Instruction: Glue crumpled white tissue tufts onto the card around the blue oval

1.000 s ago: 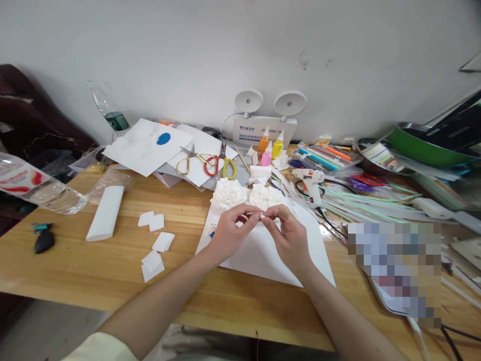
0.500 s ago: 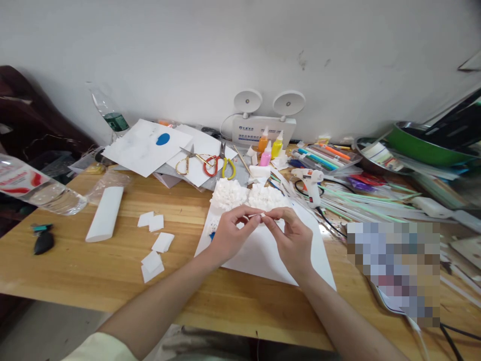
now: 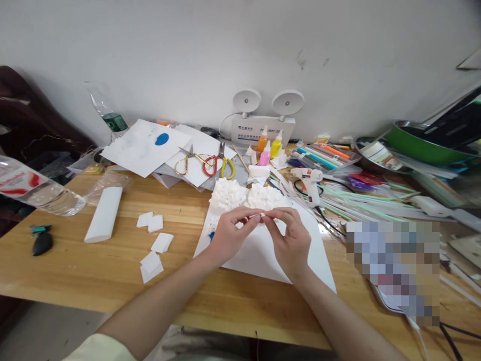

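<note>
Over the white sheet [image 3: 255, 256], the left hand [image 3: 230, 234] and right hand [image 3: 294, 238] pinch a small white piece [image 3: 262, 214] between their fingertips, near two fluffy white clusters [image 3: 227, 194], with wooden table [image 3: 233, 303] running between the sheet's near edge and its own front edge

a pale wall [image 3: 169, 50] with dark scuffs rises behind the wooden worktop [image 3: 86, 276]; dark reddish furniture [image 3: 24, 98] stands at left, greyish floor [image 3: 56, 323] below.
</note>
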A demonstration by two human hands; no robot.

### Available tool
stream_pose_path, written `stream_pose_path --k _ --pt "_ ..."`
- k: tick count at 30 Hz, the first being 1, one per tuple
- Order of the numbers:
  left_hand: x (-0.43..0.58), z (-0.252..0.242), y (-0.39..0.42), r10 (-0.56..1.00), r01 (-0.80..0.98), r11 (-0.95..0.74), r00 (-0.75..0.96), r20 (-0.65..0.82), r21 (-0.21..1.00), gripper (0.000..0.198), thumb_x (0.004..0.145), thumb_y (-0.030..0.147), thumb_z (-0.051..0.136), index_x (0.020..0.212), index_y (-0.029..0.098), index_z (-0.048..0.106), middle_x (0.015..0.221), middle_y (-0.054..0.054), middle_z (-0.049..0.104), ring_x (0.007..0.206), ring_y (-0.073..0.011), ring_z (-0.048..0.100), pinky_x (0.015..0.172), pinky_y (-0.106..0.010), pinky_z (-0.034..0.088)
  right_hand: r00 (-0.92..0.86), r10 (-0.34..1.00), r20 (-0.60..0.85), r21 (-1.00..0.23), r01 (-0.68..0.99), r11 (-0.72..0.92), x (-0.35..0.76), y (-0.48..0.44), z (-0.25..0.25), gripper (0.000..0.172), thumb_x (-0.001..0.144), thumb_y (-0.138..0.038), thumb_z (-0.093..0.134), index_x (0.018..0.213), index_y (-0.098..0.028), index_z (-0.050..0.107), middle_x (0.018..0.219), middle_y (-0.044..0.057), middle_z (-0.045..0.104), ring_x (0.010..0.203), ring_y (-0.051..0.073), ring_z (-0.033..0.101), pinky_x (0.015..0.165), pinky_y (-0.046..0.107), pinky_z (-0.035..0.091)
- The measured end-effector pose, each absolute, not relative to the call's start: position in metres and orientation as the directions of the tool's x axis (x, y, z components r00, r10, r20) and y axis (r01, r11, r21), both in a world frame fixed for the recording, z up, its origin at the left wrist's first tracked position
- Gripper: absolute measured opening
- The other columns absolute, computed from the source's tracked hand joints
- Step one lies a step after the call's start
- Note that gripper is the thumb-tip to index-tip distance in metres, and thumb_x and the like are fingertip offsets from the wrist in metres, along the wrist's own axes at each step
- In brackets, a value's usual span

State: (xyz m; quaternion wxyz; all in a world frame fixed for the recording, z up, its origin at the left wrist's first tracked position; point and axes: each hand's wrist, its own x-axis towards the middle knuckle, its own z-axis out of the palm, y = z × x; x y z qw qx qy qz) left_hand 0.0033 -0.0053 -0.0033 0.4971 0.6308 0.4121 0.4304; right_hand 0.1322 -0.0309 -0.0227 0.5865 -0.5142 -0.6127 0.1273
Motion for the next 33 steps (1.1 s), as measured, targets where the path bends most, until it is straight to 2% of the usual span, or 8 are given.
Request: stream_pose_path --k 4,10,18,28,33 --pt "0.0032 -0.0042 -0.005 0.959 0.089 -0.151 0.256 0.124 0.985 0.018 0.078 0.031 0.055 0.086 0.019 0.066 0.09 -0.004 0.067 0.079 -0.0146 0.06 0.065 -0.023 0.045 0.159 0.817 0.555 -0.78 0.442 0.444 0.1323 -0.029 -0.022 0.004 0.082 -0.018 0.052 0.081 -0.022 0.052 0.077 0.002 0.052 0.079 0.017 0.05 0.07 0.033 0.041" --pt "0.0009 -0.0046 -0.0013 0.972 0.087 -0.154 0.19 0.135 0.984 0.016 0.076 0.032 0.057 0.081 0.018 0.062 0.082 -0.002 0.065 0.076 -0.013 0.058 0.066 -0.022 0.044 0.103 0.861 0.498 -0.816 0.391 0.426 0.1332 -0.0284 -0.0219 0.003 0.083 -0.02 0.049 0.082 -0.022 0.05 0.075 0.001 0.05 0.077 0.016 0.048 0.069 0.031 0.04" --pt "0.0016 -0.0053 0.0001 0.967 0.052 -0.124 0.229 0.109 0.991 0.015 0.075 0.031 0.058 0.078 0.017 0.062 0.082 -0.003 0.064 0.077 -0.0132 0.057 0.066 -0.022 0.043 0.044 0.883 0.467 -0.847 0.31 0.433 0.1341 -0.0284 -0.0226 0.003 0.084 -0.019 0.048 0.082 -0.022 0.05 0.078 0.002 0.049 0.078 0.016 0.048 0.071 0.032 0.04" --pt "0.0035 -0.0002 -0.0009 0.956 -0.045 -0.038 0.288 0.049 0.998 0.013 0.075 0.029 0.059 0.077 0.017 0.063 0.075 -0.002 0.063 0.068 -0.0104 0.055 0.058 -0.02 0.041 0.055 0.904 0.424 -0.873 0.291 0.392 0.1358 -0.0275 -0.0235 0.003 0.084 -0.023 0.048 0.081 -0.022 0.05 0.076 0.001 0.049 0.074 0.015 0.046 0.069 0.032 0.04" --pt "0.0036 -0.0007 -0.0014 0.957 -0.055 -0.035 0.285 0.05 0.998 0.012 0.074 0.027 0.059 0.076 0.017 0.065 0.075 -0.002 0.064 0.068 -0.0111 0.056 0.058 -0.021 0.042 0.11 0.877 0.468 -0.851 0.325 0.413 0.1358 -0.0275 -0.0231 0.002 0.083 -0.021 0.051 0.081 -0.022 0.052 0.075 0.001 0.05 0.075 0.015 0.048 0.069 0.031 0.04"
